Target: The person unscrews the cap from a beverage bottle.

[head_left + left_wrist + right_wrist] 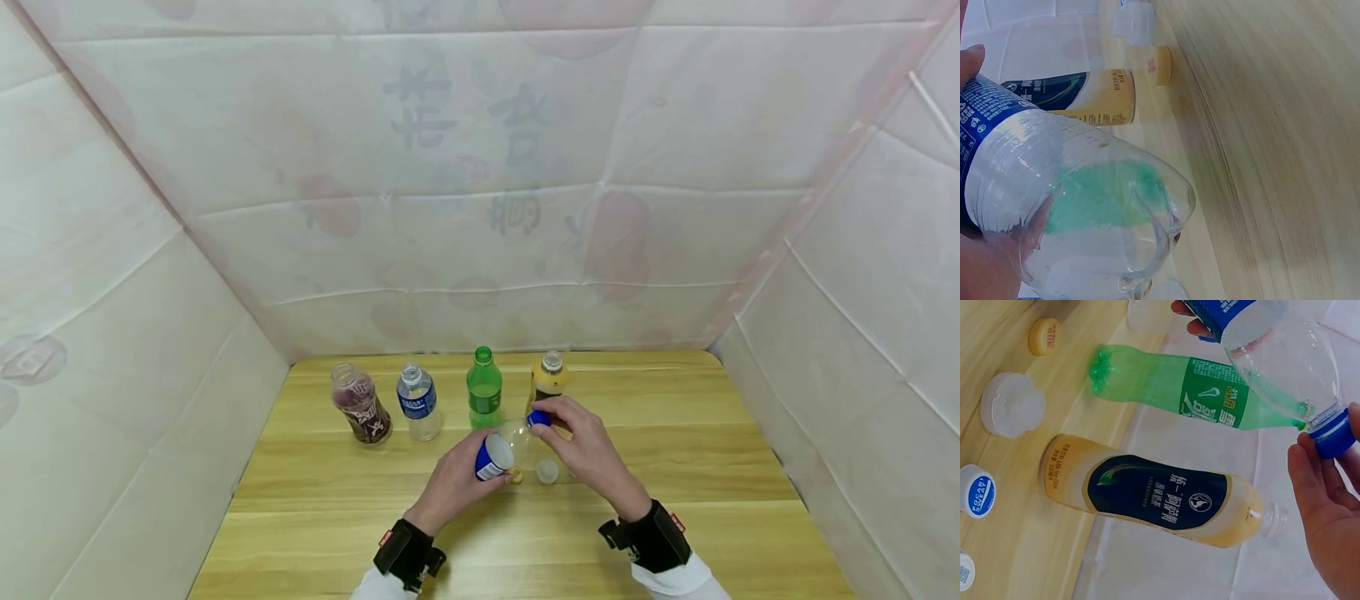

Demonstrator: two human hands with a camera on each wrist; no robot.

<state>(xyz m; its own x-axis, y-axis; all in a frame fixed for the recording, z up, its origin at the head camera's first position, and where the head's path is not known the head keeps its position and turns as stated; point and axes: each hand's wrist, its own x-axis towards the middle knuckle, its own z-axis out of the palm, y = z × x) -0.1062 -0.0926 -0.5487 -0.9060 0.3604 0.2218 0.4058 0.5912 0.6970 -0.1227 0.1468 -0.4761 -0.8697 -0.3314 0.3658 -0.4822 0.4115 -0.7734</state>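
My left hand [453, 477] grips a clear plastic bottle [1104, 194] round its blue label [491, 461]. The bottle is tilted, its neck toward my right hand [588, 447]. Between thumb and fingers, that right hand pinches a blue cap [1334, 434] at the bottle's mouth. How far the cap is screwed on, I cannot tell. Just behind the hands stand an uncapped green bottle [484, 392] and an uncapped yellow milk tea bottle [1160, 494] with a dark label.
Farther left stand an uncapped purple-brown bottle [362, 404] and an uncapped clear bottle [418, 400] with a blue label. Loose on the wooden table [337, 525] lie a yellow cap [1043, 336], a translucent cap [1013, 405] and white caps, one marked Pocari Sweat [982, 492]. Pale cloth walls [465, 250] surround the table.
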